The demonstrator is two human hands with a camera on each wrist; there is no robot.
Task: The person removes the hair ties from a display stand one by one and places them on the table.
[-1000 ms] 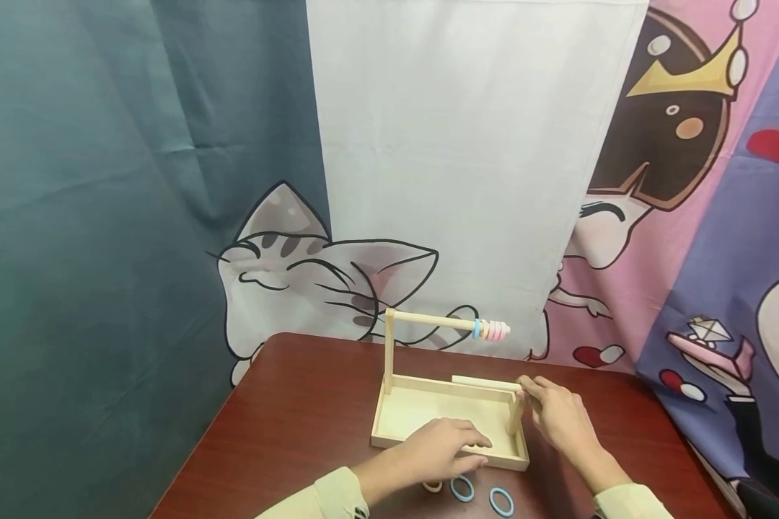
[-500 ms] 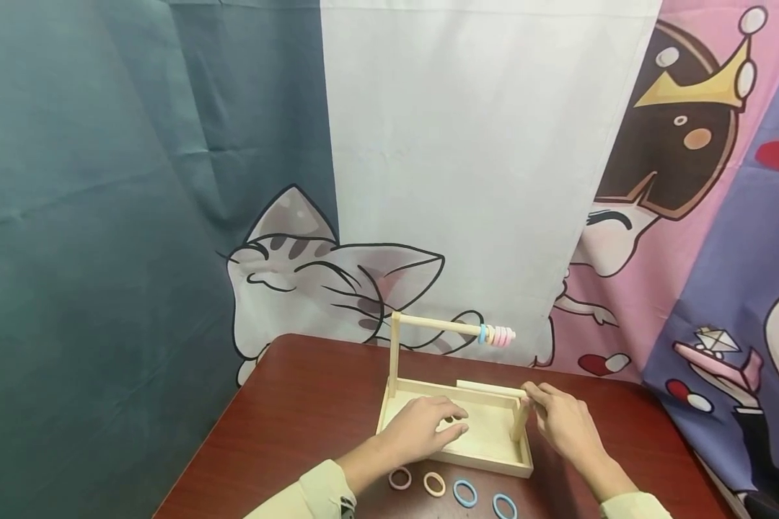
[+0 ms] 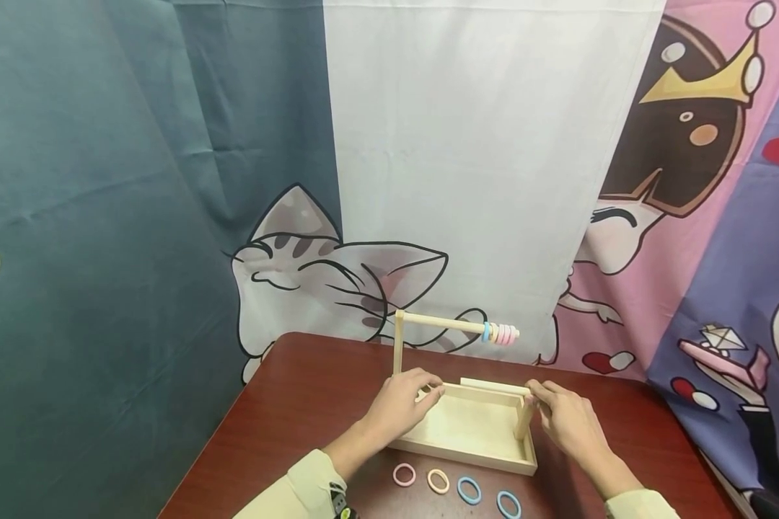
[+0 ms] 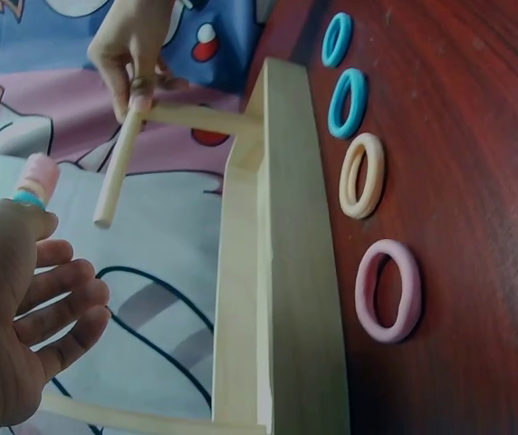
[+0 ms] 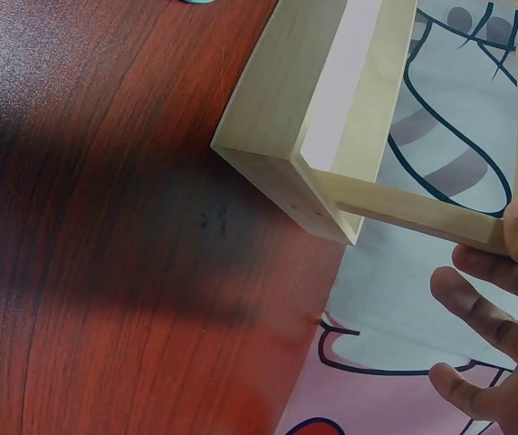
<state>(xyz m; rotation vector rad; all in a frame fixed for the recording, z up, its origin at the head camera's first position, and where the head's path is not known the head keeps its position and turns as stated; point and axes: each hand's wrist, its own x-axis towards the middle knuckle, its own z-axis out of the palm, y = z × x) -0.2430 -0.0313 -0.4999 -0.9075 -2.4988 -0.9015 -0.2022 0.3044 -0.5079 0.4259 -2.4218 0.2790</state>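
My left hand (image 3: 399, 407) is over the left end of a shallow wooden tray (image 3: 454, 454), its fingers loosely bent and holding nothing. In the left wrist view, those fingers (image 4: 64, 299) are spread apart. At the tray's right end, my right hand (image 3: 568, 418) pinches the top of a short wooden post (image 5: 413, 213), where a horizontal dowel (image 3: 493, 387) joins it. A taller post (image 3: 399, 349) stands at the left end, partly hidden by my left hand. From it runs an upper dowel (image 3: 441, 322) with a blue ring (image 3: 486, 331) and several pink rings (image 3: 506, 334) near its tip.
In front of the tray a pink ring (image 3: 404, 474), a cream ring (image 3: 438, 481), a blue ring (image 3: 469, 490) and another blue ring (image 3: 509, 504) lie in a row on the red-brown table (image 3: 285, 432). A printed curtain (image 3: 493, 144) hangs behind the table.
My left hand has moved left and back, from the tray's front edge to its left end, uncovering the rings on the table. My right hand keeps its hold on the short post.
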